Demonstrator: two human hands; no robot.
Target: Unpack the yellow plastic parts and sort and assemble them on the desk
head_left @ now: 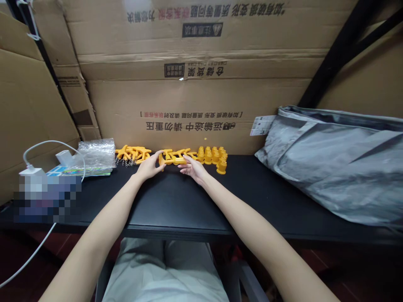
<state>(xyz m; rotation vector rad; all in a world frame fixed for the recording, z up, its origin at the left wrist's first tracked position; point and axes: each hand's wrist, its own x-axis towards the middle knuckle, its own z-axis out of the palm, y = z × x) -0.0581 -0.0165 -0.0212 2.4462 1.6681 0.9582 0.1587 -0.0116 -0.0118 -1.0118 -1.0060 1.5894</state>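
Observation:
My left hand [150, 167] is closed, thumb and fingers around the upright end of a yellow plastic part [161, 160]. From the other side, my right hand [195, 169] pinches a ribbed yellow cylindrical piece [179, 160] between thumb and fingers. The two pieces are held in line just above the table; whether they are joined I cannot tell. Behind my hands lie several yellow branch-shaped parts [185, 152]. More branched parts [135, 152] lie left of my left hand, with small metal springs or chains [125, 162]. Several yellow cup-shaped pieces [221, 167] stand right of my right hand.
The black table [176, 205] ends in front of my lap. At left are a clear plastic bag [96, 153], a white charger [31, 178] with its cable, and a blurred-out item [47, 203]. A grey fabric bag [333, 167] fills the right. Cardboard [195, 96] stands behind.

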